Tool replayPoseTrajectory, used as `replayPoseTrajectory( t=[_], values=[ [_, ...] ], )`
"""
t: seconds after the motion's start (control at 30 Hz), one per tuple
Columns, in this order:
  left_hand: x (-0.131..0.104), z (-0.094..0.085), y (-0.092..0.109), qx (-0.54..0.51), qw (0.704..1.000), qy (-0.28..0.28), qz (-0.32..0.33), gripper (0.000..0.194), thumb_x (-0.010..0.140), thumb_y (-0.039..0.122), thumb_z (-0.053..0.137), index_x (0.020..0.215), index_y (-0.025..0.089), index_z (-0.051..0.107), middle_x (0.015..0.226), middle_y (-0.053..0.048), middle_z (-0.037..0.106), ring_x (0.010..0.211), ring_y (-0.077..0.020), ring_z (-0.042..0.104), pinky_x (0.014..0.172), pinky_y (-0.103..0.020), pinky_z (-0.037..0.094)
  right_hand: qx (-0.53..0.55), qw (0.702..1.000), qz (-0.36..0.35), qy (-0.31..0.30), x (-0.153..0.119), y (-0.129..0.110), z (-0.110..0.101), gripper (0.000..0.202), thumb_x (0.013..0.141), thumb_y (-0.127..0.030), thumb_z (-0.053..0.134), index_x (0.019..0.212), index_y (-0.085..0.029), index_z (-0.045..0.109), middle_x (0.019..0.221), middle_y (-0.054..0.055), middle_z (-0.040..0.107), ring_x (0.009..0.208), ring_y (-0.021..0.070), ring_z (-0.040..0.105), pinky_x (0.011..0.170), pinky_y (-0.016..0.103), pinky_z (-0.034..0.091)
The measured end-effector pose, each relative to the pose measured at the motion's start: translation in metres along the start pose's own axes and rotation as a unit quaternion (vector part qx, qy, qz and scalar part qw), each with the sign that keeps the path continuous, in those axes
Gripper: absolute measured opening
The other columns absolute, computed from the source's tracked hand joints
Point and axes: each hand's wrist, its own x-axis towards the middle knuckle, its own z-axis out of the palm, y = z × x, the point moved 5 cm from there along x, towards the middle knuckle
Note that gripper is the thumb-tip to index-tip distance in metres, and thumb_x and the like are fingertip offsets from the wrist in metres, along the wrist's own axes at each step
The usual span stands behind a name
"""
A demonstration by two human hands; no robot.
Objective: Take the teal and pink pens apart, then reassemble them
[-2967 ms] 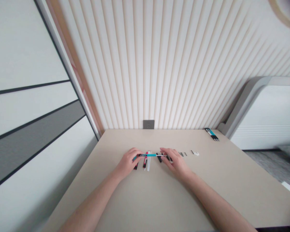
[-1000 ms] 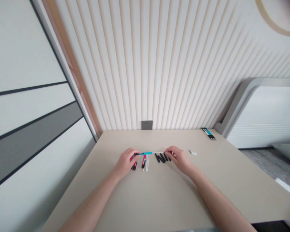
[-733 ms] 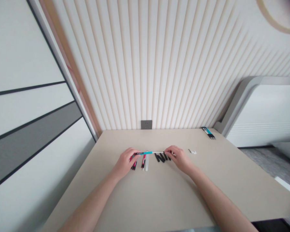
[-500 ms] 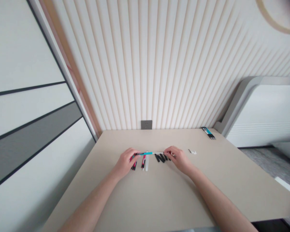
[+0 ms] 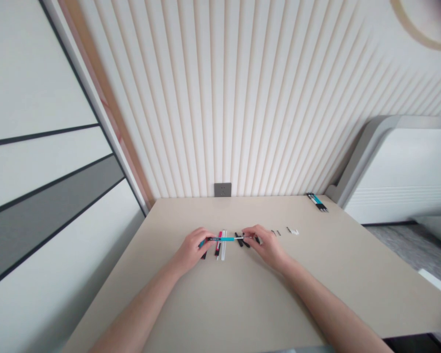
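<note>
My left hand [image 5: 197, 245] is closed around the black end of a pen barrel [image 5: 227, 239], black and teal, held level above the table. A thin white refill [image 5: 239, 238] sticks out of the barrel's right end. The fingertips of my right hand [image 5: 262, 242] pinch the refill's outer end; the tip itself is mostly hidden. Under the barrel lie a pink-and-black pen part [image 5: 218, 247] and several white refills [image 5: 223, 251]. Black grip sleeves [image 5: 238, 240] lie below my right fingers, partly covered. Other pen parts [image 5: 205, 255] show beneath my left hand.
Small dark parts [image 5: 276, 233] and white bits [image 5: 294, 232] lie right of my right hand. A bundle of teal, white and black pens [image 5: 317, 202] rests at the table's back right. The ribbed wall with a socket [image 5: 222, 189] borders the back edge.
The barrel has shifted slightly right and down, and less of the refill shows outside it. My right hand has moved a little left, uncovering small dark parts on the table.
</note>
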Motion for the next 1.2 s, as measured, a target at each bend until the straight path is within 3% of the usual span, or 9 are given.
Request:
replayPoseTrajectory(
  t=[0.2,0.47,0.6,0.7,0.77,1.0,1.2],
  values=[
    [0.001,0.002,0.001,0.014,1.0,-0.012,-0.002,0.01,0.093,0.025,0.055,0.097,0.02,0.063,0.09,-0.003,0.064,0.086,-0.0163,0.06,0.08,-0.028,0.047,-0.017,1.0,0.019,-0.009,-0.001,0.006,0.002,0.02,0.094,-0.034,0.054,0.108,-0.023,0.063,0.08,0.001,0.068,0.079,0.0164,0.062,0.075,0.029,0.048],
    [0.004,0.0,0.005,0.028,0.999,-0.014,-0.025,0.016,0.095,0.028,0.049,0.102,0.021,0.062,0.094,-0.004,0.065,0.089,-0.0176,0.061,0.081,-0.03,0.047,-0.05,0.998,0.009,-0.035,0.0,0.007,-0.001,0.025,0.097,-0.035,0.047,0.116,-0.026,0.06,0.093,0.003,0.072,0.089,0.0195,0.064,0.084,0.034,0.047],
    [0.004,-0.005,0.004,0.038,0.998,0.003,-0.04,0.016,0.095,0.029,0.048,0.1,0.021,0.062,0.089,-0.003,0.065,0.084,-0.0168,0.061,0.078,-0.028,0.047,-0.078,0.997,0.021,0.017,0.001,0.011,-0.013,0.026,0.097,-0.033,0.045,0.118,-0.025,0.06,0.103,0.005,0.071,0.098,0.0212,0.062,0.089,0.037,0.046],
    [0.004,-0.007,0.002,0.048,0.997,0.023,-0.049,0.015,0.095,0.029,0.049,0.099,0.021,0.061,0.087,-0.002,0.065,0.083,-0.0164,0.062,0.077,-0.028,0.048,-0.108,0.99,0.047,0.082,0.001,0.023,-0.025,0.024,0.096,-0.03,0.045,0.111,-0.024,0.063,0.102,0.006,0.07,0.098,0.0222,0.062,0.089,0.038,0.046],
    [0.003,-0.008,0.0,0.054,0.997,0.033,-0.052,0.014,0.094,0.029,0.05,0.098,0.02,0.061,0.087,-0.002,0.065,0.083,-0.0164,0.062,0.078,-0.028,0.047,-0.131,0.986,0.053,0.092,0.002,0.03,-0.029,0.022,0.095,-0.028,0.046,0.106,-0.023,0.065,0.101,0.006,0.07,0.097,0.022,0.062,0.088,0.038,0.046],
    [0.004,-0.01,-0.001,0.067,0.995,0.054,-0.046,0.014,0.094,0.028,0.05,0.097,0.02,0.061,0.087,-0.003,0.064,0.084,-0.0172,0.062,0.078,-0.029,0.048,-0.225,0.974,0.027,-0.013,-0.001,0.024,-0.006,0.014,0.091,-0.032,0.057,0.093,-0.025,0.069,0.112,0.005,0.065,0.105,0.0232,0.057,0.09,0.041,0.042],
    [0.003,-0.012,-0.002,0.081,0.993,0.062,-0.051,0.013,0.094,0.027,0.05,0.099,0.021,0.06,0.092,-0.004,0.066,0.088,-0.0178,0.062,0.079,-0.03,0.048,-0.266,0.963,-0.02,-0.041,-0.002,0.0,0.016,0.016,0.088,-0.038,0.062,0.092,-0.025,0.07,0.118,0.008,0.061,0.11,0.0262,0.052,0.095,0.044,0.039]
  ],
)
